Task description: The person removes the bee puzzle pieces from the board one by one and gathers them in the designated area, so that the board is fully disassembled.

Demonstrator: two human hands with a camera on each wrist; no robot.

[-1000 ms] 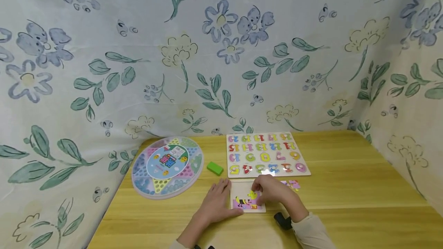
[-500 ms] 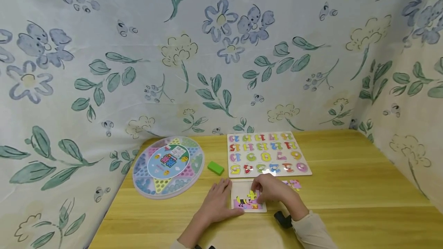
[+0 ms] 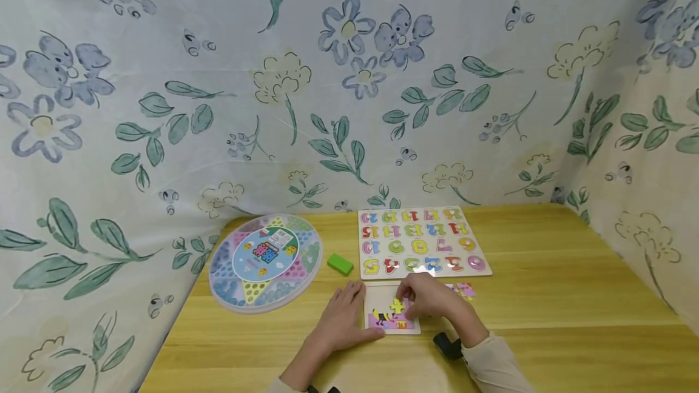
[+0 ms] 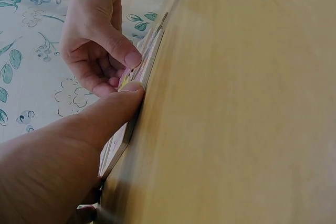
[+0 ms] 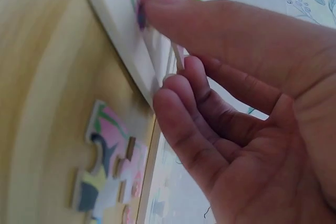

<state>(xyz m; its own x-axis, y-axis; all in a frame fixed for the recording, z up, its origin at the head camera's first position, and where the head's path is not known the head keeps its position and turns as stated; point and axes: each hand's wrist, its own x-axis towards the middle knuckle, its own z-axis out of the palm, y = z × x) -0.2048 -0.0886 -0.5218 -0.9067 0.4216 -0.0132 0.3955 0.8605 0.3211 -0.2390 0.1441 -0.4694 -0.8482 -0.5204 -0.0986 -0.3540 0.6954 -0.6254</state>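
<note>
Past second: I see the yellow puzzle piece turned slightly over the tray; I judge it not yet seated. Right hand seems to pinch it; left hand, fingers extended, steadies the tray's edge.

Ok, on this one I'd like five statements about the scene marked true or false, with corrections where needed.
1. The green block lies between the round game board and the number board. True.
2. The left hand has its thumb on the near edge of the puzzle tray. True.
3. The puzzle tray is completely filled. False: bare surface shows in its far part.
4. Loose puzzle pieces lie to the tray's right. True.
5. The number board is left of the round game board. False: it is to the right.
</note>
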